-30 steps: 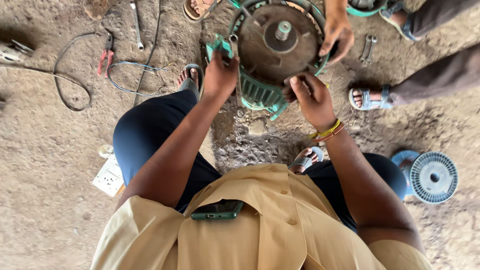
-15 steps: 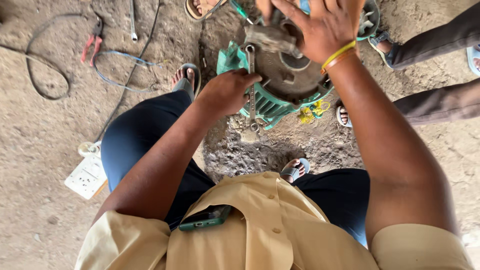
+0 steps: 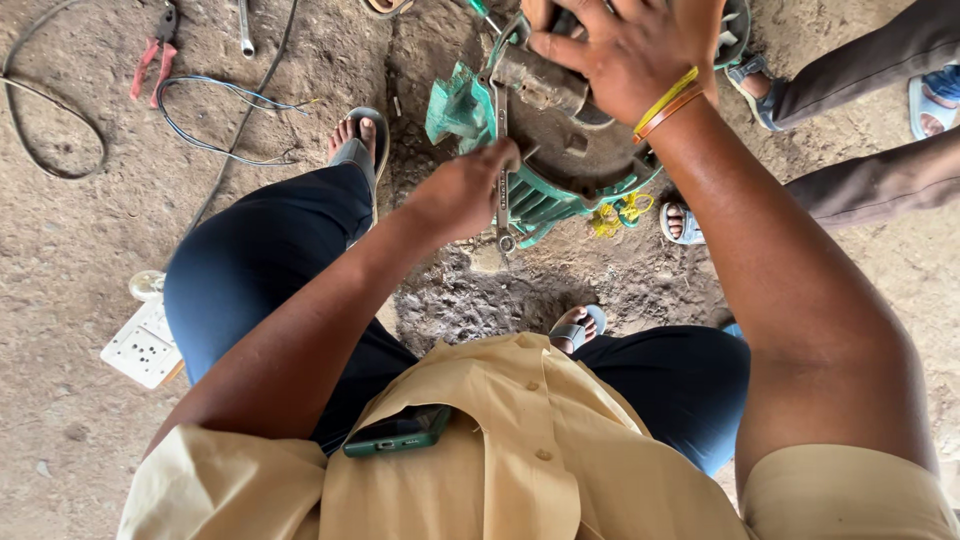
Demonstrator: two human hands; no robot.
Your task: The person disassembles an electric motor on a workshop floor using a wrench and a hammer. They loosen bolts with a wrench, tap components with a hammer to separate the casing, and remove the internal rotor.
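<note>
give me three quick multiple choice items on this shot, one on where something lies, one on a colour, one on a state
1. Where are the pliers?
A. on the ground, upper left
B. in the shirt pocket
C. on the motor

2. What colour is the motor housing?
A. red
B. green
C. white

3. What is the left hand doing?
A. hanging free
B. resting on a knee
C. gripping a wrench

Answers:
1. A, the red-handled pliers lie on the dirt by the cables.
2. B, its ribbed casing is green.
3. C, its fingers close round the wrench against the motor, while the right hand presses on top.
</note>
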